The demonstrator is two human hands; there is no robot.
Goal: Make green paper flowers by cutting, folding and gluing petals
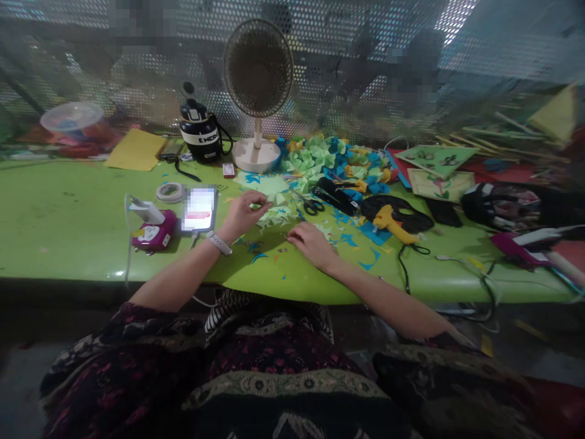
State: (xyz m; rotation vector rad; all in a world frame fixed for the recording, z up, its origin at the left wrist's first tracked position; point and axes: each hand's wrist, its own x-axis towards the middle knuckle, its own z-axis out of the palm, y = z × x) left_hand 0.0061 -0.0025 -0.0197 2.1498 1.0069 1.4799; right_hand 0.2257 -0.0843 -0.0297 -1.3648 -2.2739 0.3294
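My left hand [247, 213], with a white band on the wrist, hovers over the paper scraps with thumb and fingertips drawn together. Anything pinched there is too small to make out. Opposite it, my right hand [314, 245] rests low over the green table [292, 274], its fingers curled and pressed together; what they hold, if anything, is hidden. Pale green paper scraps [278, 214] lie between and beyond the hands. Black-handled scissors [313, 207] lie just past my right hand, beside a black stapler [336, 196]. Blue offcuts [370, 261] are scattered to the right.
Folded paper pieces [329, 155] are heaped behind the scraps, beside a fan [258, 73]. A phone [198, 210], tape roll [170, 192], purple power adapter [155, 231] and dark bottle [201, 137] stand left. A yellow glue gun [395, 225] with its cord lies right.
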